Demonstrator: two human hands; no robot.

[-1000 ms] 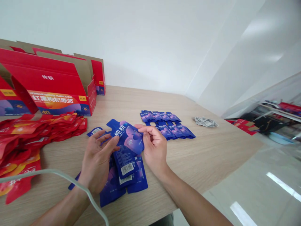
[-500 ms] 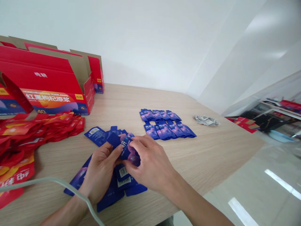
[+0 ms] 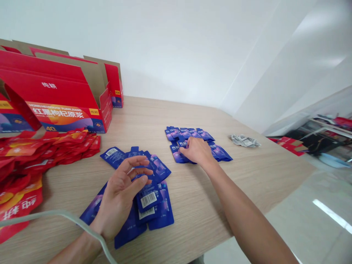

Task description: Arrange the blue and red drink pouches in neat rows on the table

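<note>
My left hand (image 3: 121, 194) hovers over a loose pile of blue pouches (image 3: 150, 200), its fingers apart and curved with nothing in them. Some pouches in that pile lie barcode side up, others show purple berries. My right hand (image 3: 199, 150) reaches out to the nearer of two rows of overlapping blue pouches. Its fingers are closed on a blue pouch (image 3: 182, 142) that lies over the row (image 3: 222, 153); the hand hides part of it. Just behind is the farther row (image 3: 205, 135).
Red cartons (image 3: 63, 91) with raised flaps stand at the back left. In front of them lies a heap of red pouches (image 3: 60, 148). A pale cable (image 3: 68, 216) crosses the lower left. Crumpled printed paper (image 3: 244, 140) sits right of the rows, near the table's right edge.
My right hand has moved away from the left hand, forward and right, carrying a blue pouch to the nearer row. My left hand has let go of that pouch and opened.
</note>
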